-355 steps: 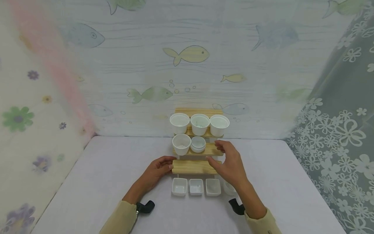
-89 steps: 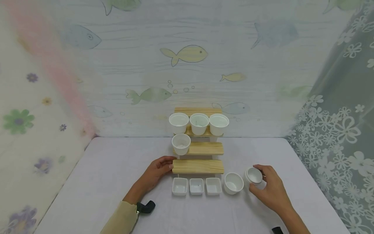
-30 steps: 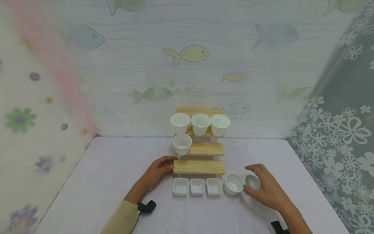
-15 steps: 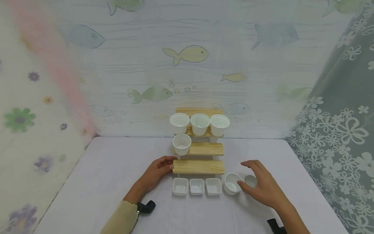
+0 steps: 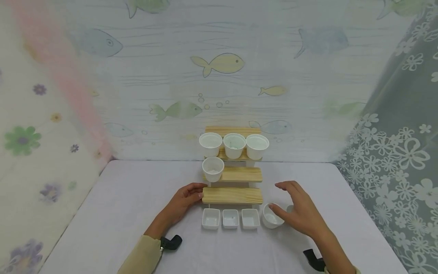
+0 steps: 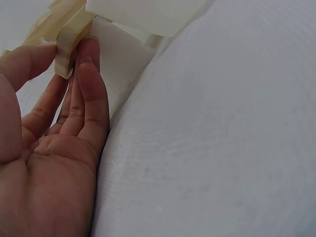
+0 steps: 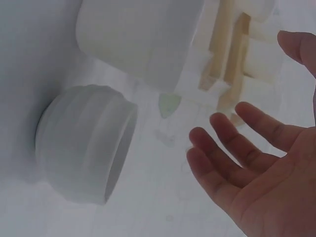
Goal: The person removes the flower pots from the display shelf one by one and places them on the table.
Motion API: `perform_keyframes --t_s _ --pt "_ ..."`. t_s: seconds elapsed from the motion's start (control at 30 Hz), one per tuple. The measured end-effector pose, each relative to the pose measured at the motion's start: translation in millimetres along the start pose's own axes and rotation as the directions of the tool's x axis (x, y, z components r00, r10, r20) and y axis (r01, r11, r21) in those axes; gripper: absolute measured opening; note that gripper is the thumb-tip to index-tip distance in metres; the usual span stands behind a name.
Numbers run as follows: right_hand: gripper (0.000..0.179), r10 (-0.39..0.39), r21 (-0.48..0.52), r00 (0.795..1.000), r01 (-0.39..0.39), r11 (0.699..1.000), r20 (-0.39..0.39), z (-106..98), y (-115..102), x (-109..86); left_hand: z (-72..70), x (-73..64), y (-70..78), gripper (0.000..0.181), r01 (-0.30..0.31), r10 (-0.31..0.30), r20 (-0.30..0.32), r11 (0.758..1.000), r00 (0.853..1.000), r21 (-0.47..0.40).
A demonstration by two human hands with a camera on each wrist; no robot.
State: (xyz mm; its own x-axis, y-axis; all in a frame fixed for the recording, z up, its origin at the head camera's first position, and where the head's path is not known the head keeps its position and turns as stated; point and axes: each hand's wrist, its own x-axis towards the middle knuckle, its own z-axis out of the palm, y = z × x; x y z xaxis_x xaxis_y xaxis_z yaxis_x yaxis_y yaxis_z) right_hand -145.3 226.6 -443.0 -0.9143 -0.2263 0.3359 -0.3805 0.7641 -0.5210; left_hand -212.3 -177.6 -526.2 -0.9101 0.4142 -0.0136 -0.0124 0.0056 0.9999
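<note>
My left hand [image 5: 184, 201] pinches the left end of the lowest wooden step [image 5: 232, 195] of a tiered stand; in the left wrist view the thumb and fingers clasp the plank end [image 6: 66, 52]. My right hand [image 5: 299, 211] hovers over the table right of the stand, fingers spread and holding nothing. Below its thumb stands a round white cup [image 5: 270, 220]. A small ribbed cup [image 7: 84, 143] shows whole in the right wrist view; in the head view the right hand covers most of it.
Three white cups [image 5: 234, 146] line an upper step, and one more cup [image 5: 213, 170] sits at the left of the step below. Three square white dishes [image 5: 230, 219] stand in a row before the stand. A fish-patterned wall covering [image 5: 219, 87] rises behind the table.
The small ribbed cup has gone from the stand to the table, right of the round cup. My right hand let it go and moved up and left. The left hand has stayed put.
</note>
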Motion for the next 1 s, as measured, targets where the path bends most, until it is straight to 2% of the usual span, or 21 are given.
perform_keyframes --t_s 0.6,1.0 --pt "0.060 -0.080 0.091 0.997 0.079 0.993 0.004 3.5 -21.4 8.0 22.7 -21.9 -1.1 0.046 -0.014 0.013 -0.032 1.000 0.999 -0.022" --pt "0.058 -0.123 0.148 0.992 0.126 0.981 -0.031 11.9 -38.0 21.8 22.4 -20.7 -3.4 0.046 -0.015 0.015 -0.032 1.000 0.999 -0.022"
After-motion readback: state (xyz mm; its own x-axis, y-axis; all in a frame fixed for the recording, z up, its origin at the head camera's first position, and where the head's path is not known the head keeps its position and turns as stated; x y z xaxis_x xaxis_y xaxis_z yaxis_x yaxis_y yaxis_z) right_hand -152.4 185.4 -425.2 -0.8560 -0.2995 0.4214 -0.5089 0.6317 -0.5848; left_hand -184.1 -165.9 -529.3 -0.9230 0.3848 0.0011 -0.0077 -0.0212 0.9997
